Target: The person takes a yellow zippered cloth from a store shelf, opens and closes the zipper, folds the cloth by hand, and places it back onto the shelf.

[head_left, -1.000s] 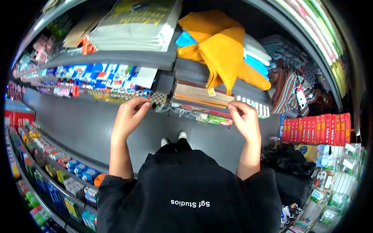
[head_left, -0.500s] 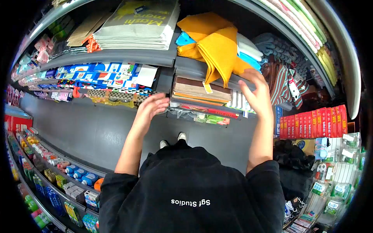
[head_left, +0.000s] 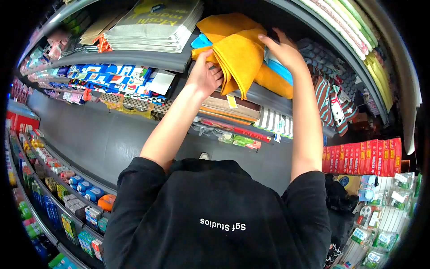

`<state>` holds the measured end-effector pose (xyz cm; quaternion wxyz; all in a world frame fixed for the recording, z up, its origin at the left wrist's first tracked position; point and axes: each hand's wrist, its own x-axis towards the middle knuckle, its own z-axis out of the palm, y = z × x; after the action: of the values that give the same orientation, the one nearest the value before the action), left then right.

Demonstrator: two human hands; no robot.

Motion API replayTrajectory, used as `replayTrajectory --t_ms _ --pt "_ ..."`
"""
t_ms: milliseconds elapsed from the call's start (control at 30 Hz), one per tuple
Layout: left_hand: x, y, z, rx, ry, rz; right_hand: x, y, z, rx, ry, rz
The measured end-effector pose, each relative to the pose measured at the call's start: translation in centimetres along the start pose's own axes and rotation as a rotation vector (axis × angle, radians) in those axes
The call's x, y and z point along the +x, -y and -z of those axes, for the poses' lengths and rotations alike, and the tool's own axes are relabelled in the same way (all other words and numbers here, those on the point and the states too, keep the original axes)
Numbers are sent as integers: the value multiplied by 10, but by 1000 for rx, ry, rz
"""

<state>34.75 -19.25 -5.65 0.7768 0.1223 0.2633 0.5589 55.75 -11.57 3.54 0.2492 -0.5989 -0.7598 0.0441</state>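
Note:
A mustard-yellow cloth (head_left: pixel 239 58) lies loosely folded on the shelf, its front corner hanging over the edge. My left hand (head_left: pixel 206 77) is at its left side, thumb against the cloth's edge, with the other fingers loosely bent and apart. On the other side, my right hand (head_left: pixel 283 50) reaches over the cloth's right part, thumb and fingers spread; some fingertips are hidden behind the hand. Bright blue folded cloth (head_left: pixel 280 69) shows beneath and beside the yellow one.
Stacked grey printed mats (head_left: pixel 154 31) lie to the left on the same shelf. Below are brown folded textiles (head_left: pixel 237 107) and striped cloth (head_left: pixel 273 122). Striped brown items (head_left: pixel 329 101) hang at right, above red boxes (head_left: pixel 363 157). Shelves of bottles (head_left: pixel 94 193) stand at lower left.
Both hands have moved up and forward to the yellow cloth, the left from below the shelf edge, the right from its front corner. The view has shifted slightly.

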Motion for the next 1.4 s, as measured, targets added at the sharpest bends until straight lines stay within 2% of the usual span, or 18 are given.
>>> replayTrajectory --t_ms 33,133,233,267,367,433,533,567,667,733,833,867,967,1067,1167,1300,1367,1400 --pt "2 3 -4 2 -9 -5 8 0 -6 9 5 3" --pt "10 11 -13 -47 199 -97 32 -7 -27 -26 169 -67" --pt "17 16 -19 -63 251 -122 42 -18 -43 135 322 -91" --pt "20 19 -22 -78 199 -122 45 -23 -55 137 328 -81" --pt "22 25 -32 -76 97 -123 50 -32 -78 115 284 -116" --pt "24 29 -31 -114 133 -117 43 -20 -63 6 343 -191" --pt "26 41 -42 -84 152 -163 35 -14 -53 49 338 -155" --pt "26 45 -49 -35 87 -192 35 -15 -55 49 338 -158" --pt "39 53 -53 29 28 -196 33 -25 -65 151 269 -199" --pt "44 56 -59 43 41 -170 26 -27 -63 378 259 -179" --pt "44 59 -62 25 36 -128 15 -24 -56 431 211 -190" --pt "45 61 -62 -6 78 -123 22 -40 -74 566 146 -50" --pt "50 61 -58 -45 156 -144 19 -34 -63 643 198 -63" --pt "48 56 -60 -28 185 -157 5 -14 -40 632 93 -34" --pt "49 52 -57 27 185 -212 1 -9 -35 763 123 -156" --pt "59 50 -49 -84 279 -259 18 -30 -48 985 223 -164" --pt "53 53 -58 17 -30 -517 20 -17 -34 785 227 -232" --pt "51 51 -58 -58 -129 -376 41 -43 -54 911 353 -220"
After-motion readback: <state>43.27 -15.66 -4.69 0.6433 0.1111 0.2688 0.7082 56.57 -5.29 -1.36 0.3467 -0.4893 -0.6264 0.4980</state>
